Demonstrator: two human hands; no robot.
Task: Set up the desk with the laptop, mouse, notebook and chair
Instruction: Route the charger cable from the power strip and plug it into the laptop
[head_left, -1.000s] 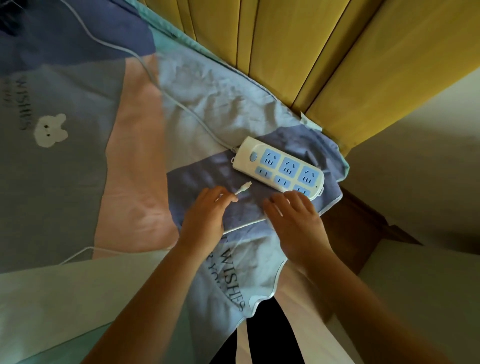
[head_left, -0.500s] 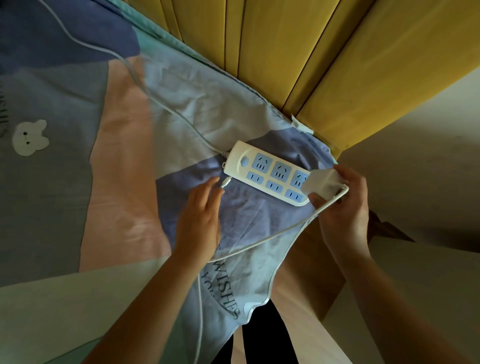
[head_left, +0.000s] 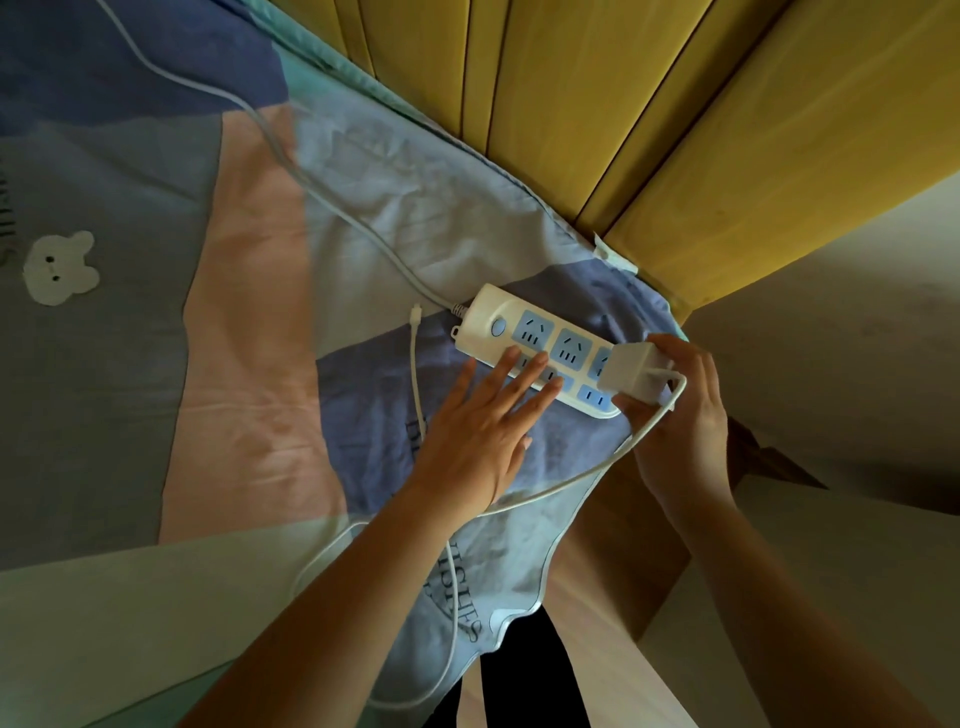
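Since half a second ago, our left hand (head_left: 485, 423) has dropped the cable tip (head_left: 415, 314) and now presses spread fingers on the power strip (head_left: 540, 351). Our right hand (head_left: 680, 410) pinches the charger (head_left: 631, 371) over the strip's near end on the bed (head_left: 249, 322).

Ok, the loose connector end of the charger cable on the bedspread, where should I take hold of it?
Pinch the cable connector by its small rigid tip, coming from above. It lies flat and free on the bedspread, left of the power strip, with nothing over it. The left hand is nearest; the right hand holds the charger adapter.
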